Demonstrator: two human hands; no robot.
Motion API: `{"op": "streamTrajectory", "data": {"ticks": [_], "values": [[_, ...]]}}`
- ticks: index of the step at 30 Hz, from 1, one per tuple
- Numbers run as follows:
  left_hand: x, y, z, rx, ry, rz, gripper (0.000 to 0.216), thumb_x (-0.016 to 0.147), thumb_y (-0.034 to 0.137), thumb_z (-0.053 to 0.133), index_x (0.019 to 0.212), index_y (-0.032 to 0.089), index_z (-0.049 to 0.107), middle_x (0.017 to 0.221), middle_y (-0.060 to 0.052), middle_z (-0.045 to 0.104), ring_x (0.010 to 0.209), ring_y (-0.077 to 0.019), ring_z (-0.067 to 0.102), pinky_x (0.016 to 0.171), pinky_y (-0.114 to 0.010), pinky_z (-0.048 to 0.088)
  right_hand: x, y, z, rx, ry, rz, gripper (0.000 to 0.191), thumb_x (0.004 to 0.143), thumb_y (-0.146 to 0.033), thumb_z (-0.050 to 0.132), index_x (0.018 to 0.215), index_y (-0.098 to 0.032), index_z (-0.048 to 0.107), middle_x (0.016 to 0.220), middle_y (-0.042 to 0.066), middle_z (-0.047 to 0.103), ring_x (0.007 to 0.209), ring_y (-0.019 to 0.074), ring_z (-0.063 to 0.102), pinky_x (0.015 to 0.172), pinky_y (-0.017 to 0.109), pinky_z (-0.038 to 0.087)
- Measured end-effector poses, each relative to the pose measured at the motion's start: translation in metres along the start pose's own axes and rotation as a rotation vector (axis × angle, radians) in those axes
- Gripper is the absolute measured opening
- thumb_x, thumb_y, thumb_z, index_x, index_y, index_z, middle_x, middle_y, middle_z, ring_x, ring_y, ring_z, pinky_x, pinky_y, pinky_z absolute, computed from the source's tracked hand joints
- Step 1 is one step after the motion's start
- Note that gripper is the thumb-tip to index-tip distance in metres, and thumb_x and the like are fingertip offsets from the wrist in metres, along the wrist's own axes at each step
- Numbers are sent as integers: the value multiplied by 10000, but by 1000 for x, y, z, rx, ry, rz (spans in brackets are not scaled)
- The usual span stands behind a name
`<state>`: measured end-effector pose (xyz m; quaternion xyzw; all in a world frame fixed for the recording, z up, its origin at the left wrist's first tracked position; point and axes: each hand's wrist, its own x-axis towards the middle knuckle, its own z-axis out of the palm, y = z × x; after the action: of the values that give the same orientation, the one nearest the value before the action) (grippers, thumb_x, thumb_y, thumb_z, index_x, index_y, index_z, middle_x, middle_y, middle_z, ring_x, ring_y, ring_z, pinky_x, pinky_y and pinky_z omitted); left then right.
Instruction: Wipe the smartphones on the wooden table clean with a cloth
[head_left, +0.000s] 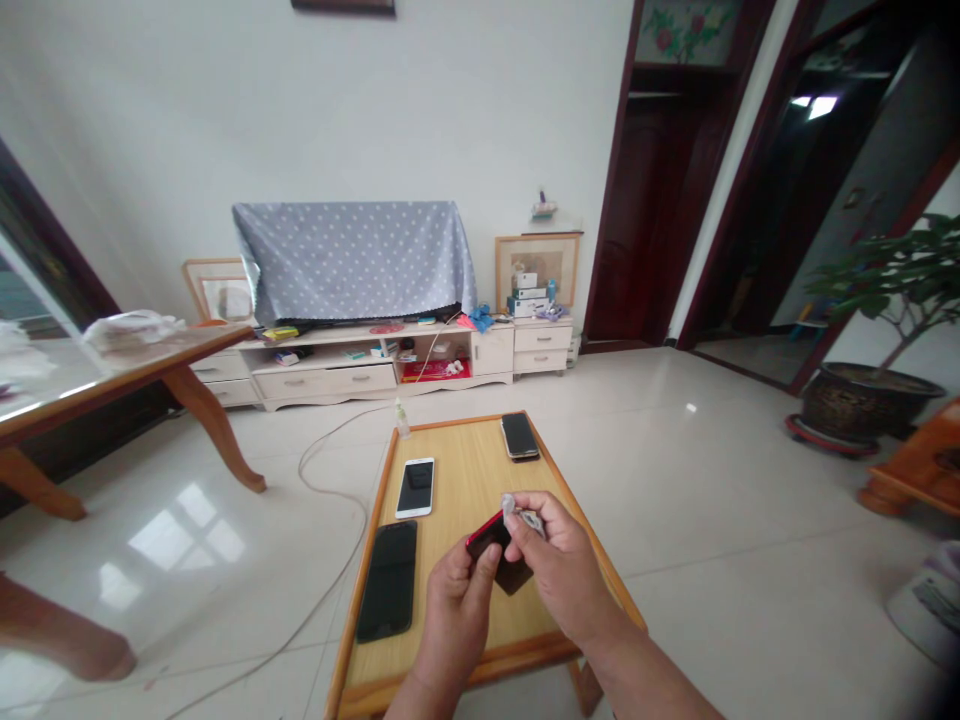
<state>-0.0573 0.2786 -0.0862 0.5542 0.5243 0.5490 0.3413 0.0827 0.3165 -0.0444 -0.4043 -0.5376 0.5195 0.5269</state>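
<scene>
My left hand (459, 600) is closed around a red-edged phone (501, 553) with a dark screen, held above the small wooden table (465, 480). My right hand (559, 560) pinches a small crumpled white-grey wipe (520, 514) against the phone's top edge. On the table lie a large black phone (388, 580) at the near left, a white phone (416, 487) behind it, and a dark phone (519, 436) at the far right corner. A small clear bottle (403, 420) stands at the far left corner.
A white cable (330, 500) snakes over the glossy tile floor left of the table. A glass-topped wooden table (112, 370) stands at the left. A low cabinet (375, 365) with a cloth-covered screen lines the far wall. A potted plant (870, 400) sits at the right.
</scene>
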Motion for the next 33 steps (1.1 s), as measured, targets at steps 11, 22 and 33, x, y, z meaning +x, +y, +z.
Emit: {"op": "streamTrajectory", "data": {"ticks": [11, 22, 33], "values": [[3, 4, 0, -71, -98, 3, 321, 936, 403, 571, 1162, 211, 695, 902, -15, 714, 871, -177, 634, 831, -268, 499, 7, 7, -2, -264, -1, -163, 332, 814, -403, 724, 1091, -227, 680, 1006, 44, 692, 817, 180, 642, 758, 291, 517], [2, 6, 2, -168, -133, -25, 358, 925, 400, 577, 1206, 205, 684, 1077, -50, 734, 964, -217, 650, 925, -330, 500, 8, 1, -2, -252, -7, -127, 290, 839, -477, 681, 993, -236, 727, 879, 32, 717, 717, 182, 631, 643, 279, 484], [8, -2, -11, -416, 10, -235, 486, 881, 470, 646, 1276, 187, 640, 993, -55, 733, 822, -165, 652, 773, -282, 518, 15, 13, -11, -308, -60, -105, 320, 834, -544, 642, 797, -256, 776, 782, 45, 718, 802, 244, 609, 740, 307, 453]]}}
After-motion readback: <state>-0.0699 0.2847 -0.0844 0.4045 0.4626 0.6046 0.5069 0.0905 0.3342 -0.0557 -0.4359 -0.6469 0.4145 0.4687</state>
